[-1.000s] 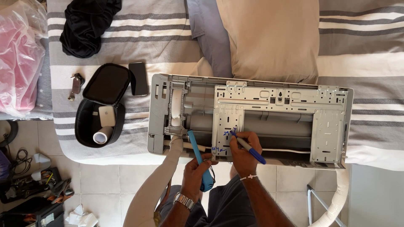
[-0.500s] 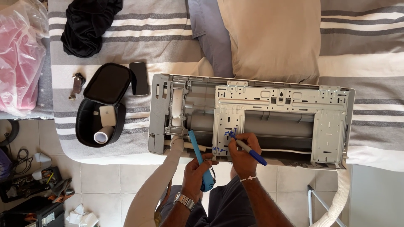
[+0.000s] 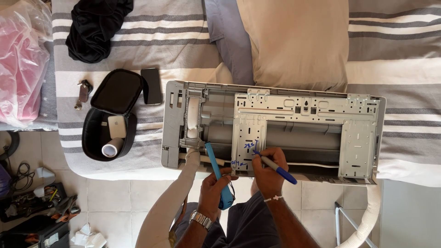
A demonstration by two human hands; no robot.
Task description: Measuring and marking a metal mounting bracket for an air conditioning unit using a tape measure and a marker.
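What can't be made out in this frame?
- Head view: left hand hides the middle of the blue tool.
- Right hand covers the metal plate edge beneath it; marker tip too small.
- Open black case: contents too small to identify.
- Floor tools cut off by the left edge.

Left hand [image 3: 214,187]: forearm enters from below, wrist straight, fingers curled in a closed grip. Right hand [image 3: 268,171]: wrist slightly bent, thumb and fingers pinched in a writing grip, knuckles up.
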